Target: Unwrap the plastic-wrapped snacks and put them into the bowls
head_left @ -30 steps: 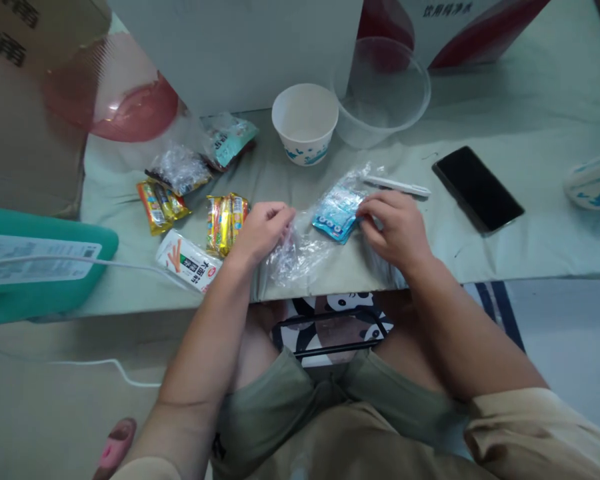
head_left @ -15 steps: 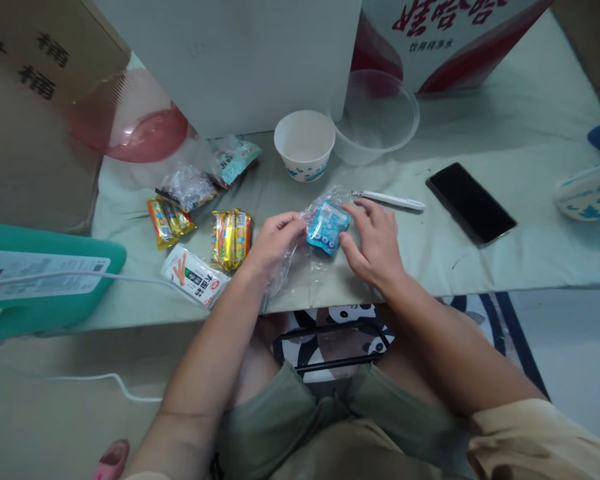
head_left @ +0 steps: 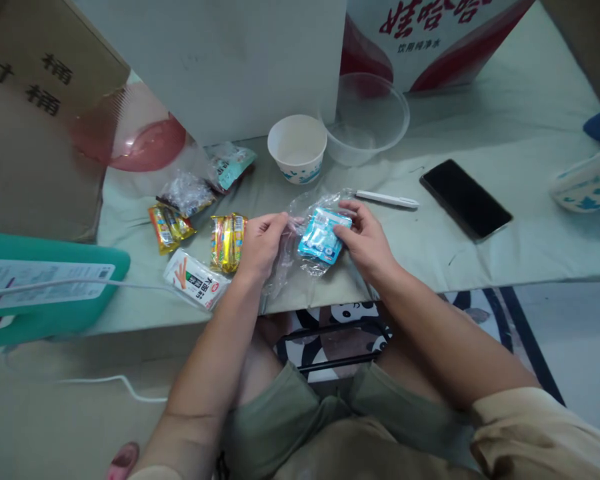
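My left hand pinches the edge of a clear plastic bag that lies crumpled on the cloth. On the right, my right hand grips the side of a small blue packet between thumb and fingers. The packet rests over the clear plastic, and some of the film shows beneath it. Just left of my left hand are gold-wrapped snack sticks and a white snack packet. A white pen lies beyond my right hand.
Behind stand a paper bowl and a clear plastic bowl, in front of a white box. A black phone lies at right, a paper cup beyond it. A green jug stands at left.
My right hand has closed on the blue packet, which has tilted and shifted slightly toward me. My left hand has moved a little left, still pinching the plastic. The view has shifted slightly.
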Demonstrator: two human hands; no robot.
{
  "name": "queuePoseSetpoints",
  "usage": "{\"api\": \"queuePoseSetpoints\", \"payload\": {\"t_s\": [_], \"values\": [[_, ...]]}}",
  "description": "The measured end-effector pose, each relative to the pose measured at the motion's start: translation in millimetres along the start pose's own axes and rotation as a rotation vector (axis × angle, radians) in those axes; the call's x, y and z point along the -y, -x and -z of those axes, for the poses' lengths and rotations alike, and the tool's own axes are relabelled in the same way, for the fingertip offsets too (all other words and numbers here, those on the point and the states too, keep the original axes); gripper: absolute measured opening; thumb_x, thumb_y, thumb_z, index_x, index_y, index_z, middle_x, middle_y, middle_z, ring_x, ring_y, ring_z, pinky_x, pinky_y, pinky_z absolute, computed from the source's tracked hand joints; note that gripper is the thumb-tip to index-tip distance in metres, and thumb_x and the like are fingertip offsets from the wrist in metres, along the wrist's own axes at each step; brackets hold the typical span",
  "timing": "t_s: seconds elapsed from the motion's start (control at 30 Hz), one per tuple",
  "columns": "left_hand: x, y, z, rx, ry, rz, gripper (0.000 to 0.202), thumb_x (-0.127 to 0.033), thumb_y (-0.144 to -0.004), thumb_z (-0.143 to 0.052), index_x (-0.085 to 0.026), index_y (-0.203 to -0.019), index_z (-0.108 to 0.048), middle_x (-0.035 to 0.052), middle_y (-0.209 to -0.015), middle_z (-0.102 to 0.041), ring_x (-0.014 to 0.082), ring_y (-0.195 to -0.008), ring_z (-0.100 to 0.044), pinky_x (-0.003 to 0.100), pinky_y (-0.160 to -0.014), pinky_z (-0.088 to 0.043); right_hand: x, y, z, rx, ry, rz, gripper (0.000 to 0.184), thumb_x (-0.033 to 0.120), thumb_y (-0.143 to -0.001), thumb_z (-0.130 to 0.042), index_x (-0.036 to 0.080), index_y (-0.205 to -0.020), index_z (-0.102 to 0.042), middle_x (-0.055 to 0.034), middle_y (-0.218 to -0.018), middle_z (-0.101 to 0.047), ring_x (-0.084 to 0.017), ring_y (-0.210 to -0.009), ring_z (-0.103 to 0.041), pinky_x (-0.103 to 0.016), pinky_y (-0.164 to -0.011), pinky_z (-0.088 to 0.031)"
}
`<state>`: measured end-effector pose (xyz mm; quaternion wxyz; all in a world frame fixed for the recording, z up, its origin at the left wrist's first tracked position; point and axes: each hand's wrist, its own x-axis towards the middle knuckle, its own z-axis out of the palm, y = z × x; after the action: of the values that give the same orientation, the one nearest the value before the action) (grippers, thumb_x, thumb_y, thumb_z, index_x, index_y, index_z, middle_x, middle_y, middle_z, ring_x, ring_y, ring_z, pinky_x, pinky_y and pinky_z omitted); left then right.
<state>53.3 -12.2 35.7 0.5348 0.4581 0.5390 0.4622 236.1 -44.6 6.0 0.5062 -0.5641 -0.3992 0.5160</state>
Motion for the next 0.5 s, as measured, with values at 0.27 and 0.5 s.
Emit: {"api": "queuePoseSetpoints", "payload": {"t_s": [0.27, 0.5], "values": [[4, -6, 1.6, 0.076, -0.174, 0.126, 0.016, -0.031, -0.079, -0.080, -0.018, -0.073, -0.073, 0.0032, -0.065, -0.069, 0.0127, -0.055, -0.060, 0.022, -0.047, -0.039, 6, -6, 11, -0.033, 0.198, 0.121, 0.023, 0.018, -0.079, -0.056, 0.025, -0.099, -0.063, -0.0024, -0.096, -0.069, -0.018, -0.081, -0.060, -0.035, -0.077, -0.052], [-2, -7, 0.8, 0.096, 0.133, 0.104, 0.023, -0.020, -0.086, -0.068, -0.018, -0.063, -0.065, -0.0014, -0.059, -0.058, 0.0084, -0.054, -0.052, 0.019, -0.054, -0.041, -10, -9, 19, -0.279, 0.388, 0.260, 0.043, 0.019, -0.085, -0.051, 0.027, -0.127, -0.053, -0.0105, -0.132, -0.061, -0.023, -0.113, -0.063, -0.043, -0.097, -0.054]]}}
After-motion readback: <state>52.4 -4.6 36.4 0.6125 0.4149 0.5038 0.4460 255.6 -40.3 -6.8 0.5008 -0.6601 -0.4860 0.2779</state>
